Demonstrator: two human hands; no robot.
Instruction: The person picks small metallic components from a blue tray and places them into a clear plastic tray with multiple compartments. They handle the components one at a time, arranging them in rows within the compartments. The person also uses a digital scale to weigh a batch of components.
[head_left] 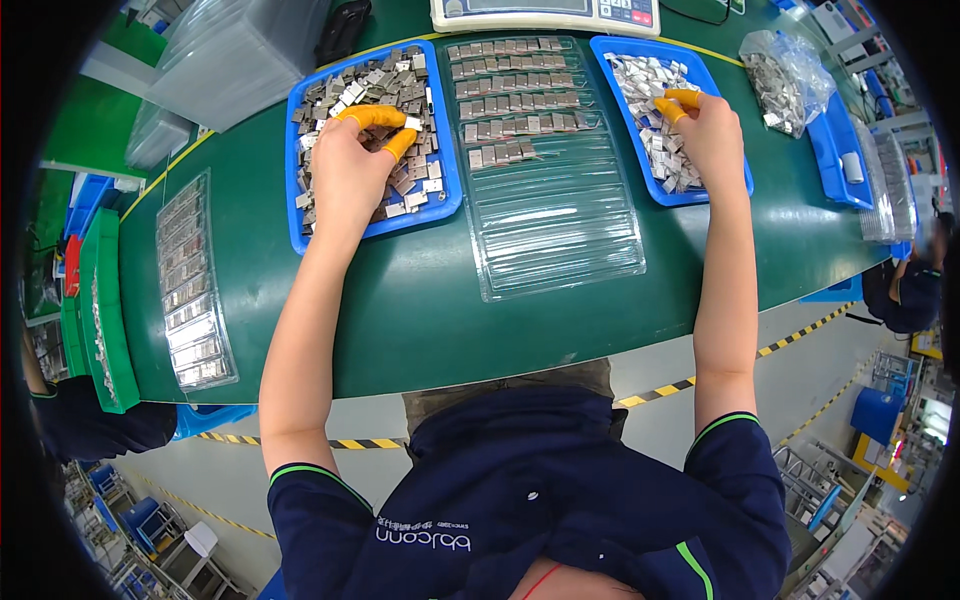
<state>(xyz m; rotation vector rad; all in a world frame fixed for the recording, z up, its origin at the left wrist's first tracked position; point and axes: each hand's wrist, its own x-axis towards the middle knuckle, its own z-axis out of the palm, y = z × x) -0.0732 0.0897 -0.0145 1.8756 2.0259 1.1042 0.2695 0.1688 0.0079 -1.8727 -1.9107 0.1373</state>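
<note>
My left hand (pixel 350 165), with yellow finger cots on thumb and index finger, is over the left blue tray (pixel 452 190). Its fingertips pinch a small silvery metal part (pixel 412 123) above a heap of similar loose parts (pixel 400 75). Over the right blue tray (pixel 735 130), my right hand (pixel 712 140) wears matching cots. Its thumb and index fingertips are close together above a pile of small whitish metal parts (pixel 645 75); what they hold, if anything, is hidden. A clear plastic blister tray (pixel 555 240) lies between, its far rows filled with small metal parts.
Another filled clear tray (pixel 195 280) lies at the left, beside a green bin (pixel 105 310). A weighing scale (pixel 540 12) stands at the back. Clear plastic boxes (pixel 235 60) are stacked far left. A bag of parts (pixel 785 80) and a small blue bin (pixel 838 155) are at the right.
</note>
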